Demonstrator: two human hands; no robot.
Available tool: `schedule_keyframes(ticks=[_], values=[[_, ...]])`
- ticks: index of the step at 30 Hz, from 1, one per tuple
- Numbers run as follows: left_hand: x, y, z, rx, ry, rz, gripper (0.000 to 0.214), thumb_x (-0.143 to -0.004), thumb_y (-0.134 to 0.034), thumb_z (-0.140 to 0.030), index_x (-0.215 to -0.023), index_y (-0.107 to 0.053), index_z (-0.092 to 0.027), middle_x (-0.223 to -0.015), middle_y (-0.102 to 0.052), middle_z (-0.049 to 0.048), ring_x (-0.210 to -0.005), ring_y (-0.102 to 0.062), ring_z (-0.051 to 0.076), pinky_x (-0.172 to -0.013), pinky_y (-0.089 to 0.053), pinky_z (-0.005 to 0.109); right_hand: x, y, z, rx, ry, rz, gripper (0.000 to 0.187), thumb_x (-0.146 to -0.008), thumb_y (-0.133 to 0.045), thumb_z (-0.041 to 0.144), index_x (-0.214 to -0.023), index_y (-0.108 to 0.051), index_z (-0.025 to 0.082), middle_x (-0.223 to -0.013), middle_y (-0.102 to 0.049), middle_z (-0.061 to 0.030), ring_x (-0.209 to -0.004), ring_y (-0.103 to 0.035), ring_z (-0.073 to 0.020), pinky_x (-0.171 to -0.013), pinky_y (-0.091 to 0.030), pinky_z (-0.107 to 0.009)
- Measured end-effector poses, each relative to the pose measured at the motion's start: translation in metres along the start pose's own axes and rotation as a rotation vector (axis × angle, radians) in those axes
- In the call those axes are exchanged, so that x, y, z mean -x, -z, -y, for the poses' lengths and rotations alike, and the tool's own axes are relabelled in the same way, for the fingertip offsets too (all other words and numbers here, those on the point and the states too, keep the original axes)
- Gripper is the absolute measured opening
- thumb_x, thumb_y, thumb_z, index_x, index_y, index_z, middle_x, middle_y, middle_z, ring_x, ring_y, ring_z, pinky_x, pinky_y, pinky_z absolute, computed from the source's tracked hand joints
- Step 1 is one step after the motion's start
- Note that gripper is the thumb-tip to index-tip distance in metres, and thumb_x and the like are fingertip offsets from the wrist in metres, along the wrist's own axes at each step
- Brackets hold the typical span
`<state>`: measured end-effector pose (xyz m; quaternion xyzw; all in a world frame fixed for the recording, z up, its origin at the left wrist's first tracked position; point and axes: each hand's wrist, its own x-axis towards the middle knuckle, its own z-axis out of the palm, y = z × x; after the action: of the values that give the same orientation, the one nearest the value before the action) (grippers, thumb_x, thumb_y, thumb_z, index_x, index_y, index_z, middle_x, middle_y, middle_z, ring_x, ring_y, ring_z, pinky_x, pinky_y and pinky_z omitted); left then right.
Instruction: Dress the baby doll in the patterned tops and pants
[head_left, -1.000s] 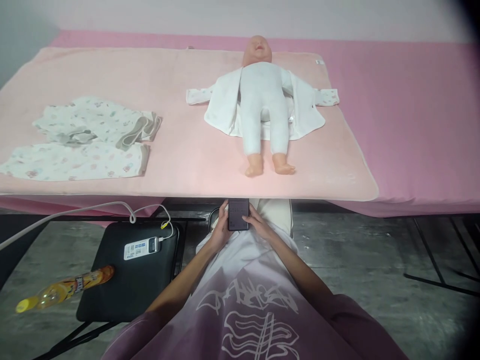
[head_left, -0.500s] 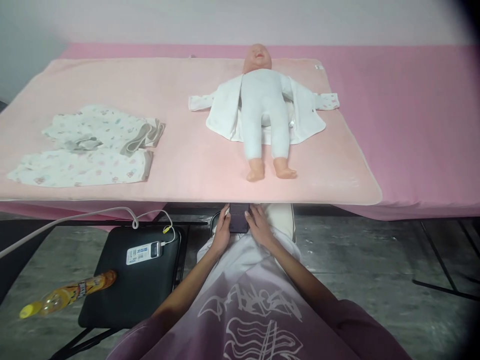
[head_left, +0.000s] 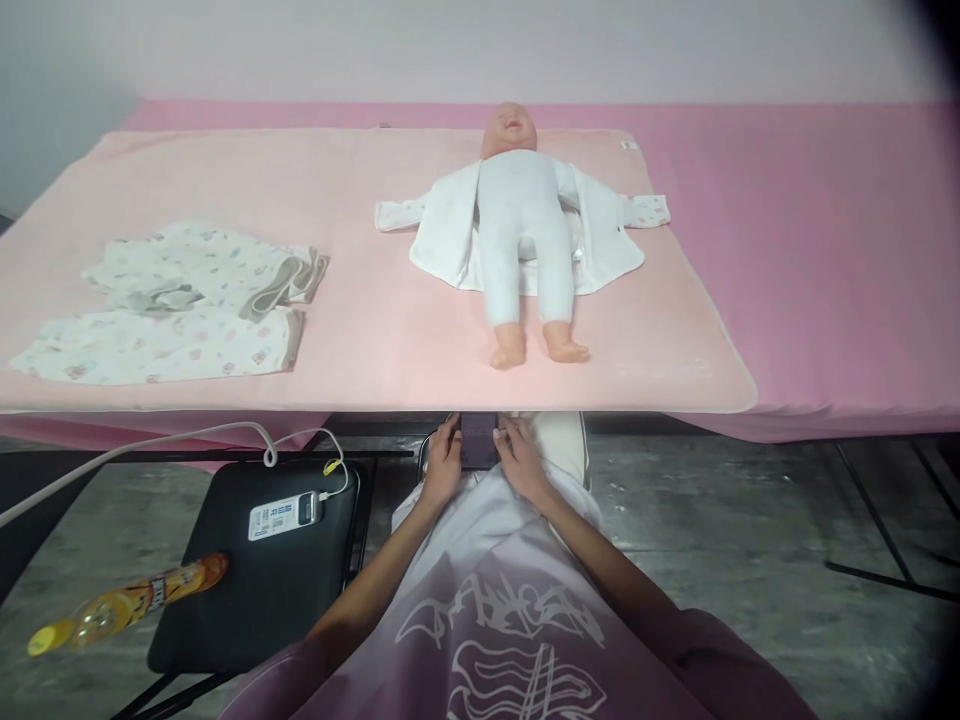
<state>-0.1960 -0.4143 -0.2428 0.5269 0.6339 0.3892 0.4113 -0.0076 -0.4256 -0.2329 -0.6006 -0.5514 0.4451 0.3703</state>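
Observation:
My left hand (head_left: 443,462) lies on my lap with its fingers stretched forward, at the left edge of a dark, flat rectangular object (head_left: 479,443). On its other side rests my right hand (head_left: 520,458), fingers extended and slightly apart, its thumb side touching or close to the object's right edge. Neither hand appears wrapped round it. The far fingertips are close to the table edge. Beyond them, a baby doll (head_left: 517,200) lies face up, feet towards me. Its arms are in the sleeves of an open white baby jacket (head_left: 448,235), spread out beneath it.
Patterned baby clothes (head_left: 172,345) lie on the pink mat (head_left: 360,350) at left. Below, a black stool (head_left: 262,600) carries a white device (head_left: 281,517) with a cable (head_left: 187,433) and an orange drink bottle (head_left: 127,605) on its side, overhanging the edge. Metal table legs (head_left: 877,510) stand at right.
The camera view has tilted slightly, so the table and stool sit a little lower in the picture. My hands stay beside the dark object, and the doll and clothes have not moved.

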Motion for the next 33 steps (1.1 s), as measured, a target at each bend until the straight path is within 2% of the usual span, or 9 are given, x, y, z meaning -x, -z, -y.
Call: schedule_keyframes(ticks=[11,17,21,24,26,27,28,29,33], values=[[-0.008,0.01,0.018,-0.036,-0.047,0.096,0.054,-0.109,-0.043,-0.05,-0.15,-0.069,-0.025,-0.15,-0.065,0.0122,-0.148,-0.057,0.028,-0.133,-0.038,0.051,0.003,0.005,-0.006,0.014,0.042,-0.036,0.052,-0.113,-0.045,0.052,-0.152,-0.06,0.023,-0.125,-0.065,-0.0131,-0.114,-0.066,-0.0286,-0.107,-0.055,-0.048],[-0.007,0.019,0.005,-0.095,-0.054,0.126,0.056,-0.111,-0.038,-0.05,-0.148,-0.07,-0.022,-0.15,-0.066,0.0138,-0.146,-0.059,0.028,-0.133,-0.038,0.054,0.003,0.008,-0.008,-0.029,0.044,-0.129,0.039,-0.109,-0.052,0.051,-0.13,-0.063,0.021,-0.113,-0.07,-0.0099,-0.096,-0.066,-0.0247,-0.089,-0.054,-0.039],[-0.007,0.066,-0.038,-0.286,-0.053,0.207,0.06,-0.111,-0.04,-0.057,-0.146,-0.071,-0.019,-0.15,-0.067,0.0168,-0.149,-0.056,0.033,-0.133,-0.036,0.057,0.009,0.019,-0.011,-0.049,0.031,-0.228,0.04,-0.11,-0.05,0.055,-0.083,-0.048,0.025,-0.075,-0.052,0.0017,-0.071,-0.051,-0.0184,-0.069,-0.042,-0.032],[-0.006,0.126,-0.098,-0.347,-0.004,0.575,0.055,-0.111,-0.046,-0.062,-0.137,-0.076,-0.025,-0.145,-0.073,0.013,-0.145,-0.062,0.034,-0.13,-0.041,0.055,0.021,0.028,-0.014,-0.088,0.04,-0.173,0.052,-0.111,-0.048,0.059,-0.073,-0.035,0.026,-0.065,-0.034,0.0053,-0.062,-0.037,-0.0153,-0.061,-0.03,-0.031],[-0.007,0.166,-0.141,-0.276,-0.008,0.859,0.048,-0.113,-0.047,-0.059,-0.141,-0.075,-0.031,-0.145,-0.074,0.0077,-0.139,-0.067,0.031,-0.125,-0.048,0.05,0.031,0.034,-0.017,-0.101,0.069,-0.11,0.055,-0.111,-0.049,0.06,-0.071,-0.035,0.026,-0.064,-0.034,0.005,-0.061,-0.035,-0.0148,-0.06,-0.027,-0.032],[-0.011,0.183,-0.159,-0.213,-0.043,0.917,0.047,-0.114,-0.047,-0.057,-0.143,-0.074,-0.032,-0.142,-0.076,0.0078,-0.134,-0.069,0.03,-0.119,-0.052,0.047,0.036,0.036,-0.017,-0.1,0.091,-0.08,0.055,-0.111,-0.049,0.059,-0.07,-0.035,0.025,-0.064,-0.035,0.0045,-0.061,-0.035,-0.0148,-0.06,-0.027,-0.032],[-0.016,0.197,-0.175,-0.142,-0.116,0.878,0.049,-0.115,-0.045,-0.056,-0.145,-0.073,-0.029,-0.136,-0.078,0.0098,-0.128,-0.071,0.03,-0.113,-0.055,0.046,0.041,0.038,-0.017,-0.097,0.118,-0.05,0.055,-0.112,-0.049,0.057,-0.069,-0.036,0.025,-0.064,-0.037,0.004,-0.061,-0.035,-0.0148,-0.06,-0.027,-0.032],[-0.025,0.208,-0.187,-0.082,-0.211,0.74,0.05,-0.115,-0.044,-0.055,-0.142,-0.074,-0.026,-0.13,-0.079,0.0114,-0.122,-0.072,0.029,-0.106,-0.057,0.044,0.045,0.039,-0.015,-0.094,0.148,-0.02,0.055,-0.112,-0.049,0.056,-0.069,-0.036,0.025,-0.065,-0.038,0.0036,-0.061,-0.036,-0.0148,-0.06,-0.027,-0.032],[-0.09,0.24,-0.199,-0.103,-0.442,-0.284,0.036,-0.116,-0.052,-0.043,-0.133,-0.071,-0.018,-0.132,-0.074,0.0089,-0.115,-0.067,0.021,-0.102,-0.05,0.036,0.056,0.039,-0.004,-0.089,0.282,0.082,0.053,-0.114,-0.048,0.046,-0.069,-0.032,0.024,-0.065,-0.038,0.0032,-0.061,-0.036,-0.0142,-0.061,-0.027,-0.032]])
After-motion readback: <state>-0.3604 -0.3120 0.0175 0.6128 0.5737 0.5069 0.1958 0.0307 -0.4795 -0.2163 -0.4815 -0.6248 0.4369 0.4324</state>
